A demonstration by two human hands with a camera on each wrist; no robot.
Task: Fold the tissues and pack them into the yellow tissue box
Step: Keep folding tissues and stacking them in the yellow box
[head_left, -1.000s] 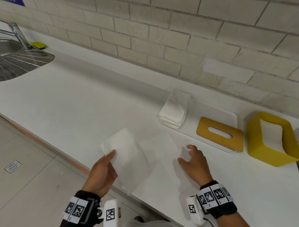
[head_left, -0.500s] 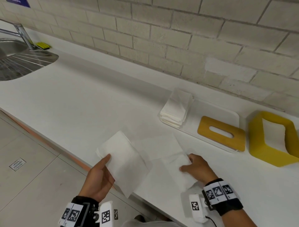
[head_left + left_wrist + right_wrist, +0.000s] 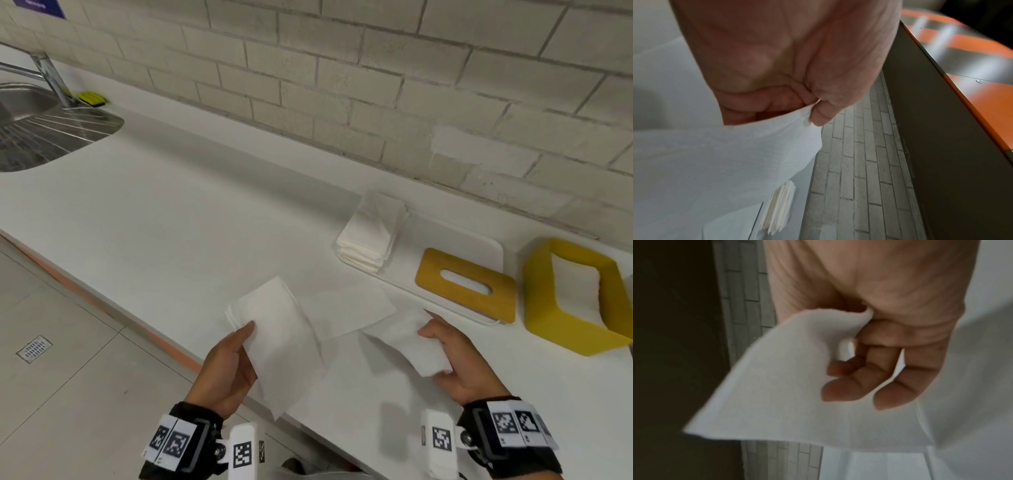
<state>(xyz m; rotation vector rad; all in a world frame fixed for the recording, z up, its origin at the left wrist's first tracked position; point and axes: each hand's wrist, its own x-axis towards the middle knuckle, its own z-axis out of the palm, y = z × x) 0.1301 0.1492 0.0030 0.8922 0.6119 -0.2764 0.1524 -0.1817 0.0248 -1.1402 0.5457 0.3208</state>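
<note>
My left hand (image 3: 236, 356) grips a white tissue (image 3: 274, 329) over the counter's front edge, thumb on top; the left wrist view shows the thumb (image 3: 818, 113) pinching the tissue's edge (image 3: 715, 162). My right hand (image 3: 455, 356) holds another lifted tissue part (image 3: 404, 339), fingers (image 3: 890, 369) curled under the sheet (image 3: 777, 394). A flat tissue part (image 3: 349, 308) lies on the counter between the hands; whether all this is one sheet I cannot tell. The yellow tissue box (image 3: 548, 308) stands open at the right, its yellow slotted lid (image 3: 435, 270) beside it on a white tray (image 3: 486, 246).
A stack of folded tissues (image 3: 373, 236) sits on the tray's left end, also seen as a tissue stack (image 3: 779, 203) from the left wrist. A steel sink (image 3: 34, 137) with a tap (image 3: 51, 78) and a yellow sponge (image 3: 90, 97) is far left. A brick wall runs behind the counter.
My right hand went from lying flat on the counter to pinching a tissue and lifting it. My left hand has raised its tissue a little.
</note>
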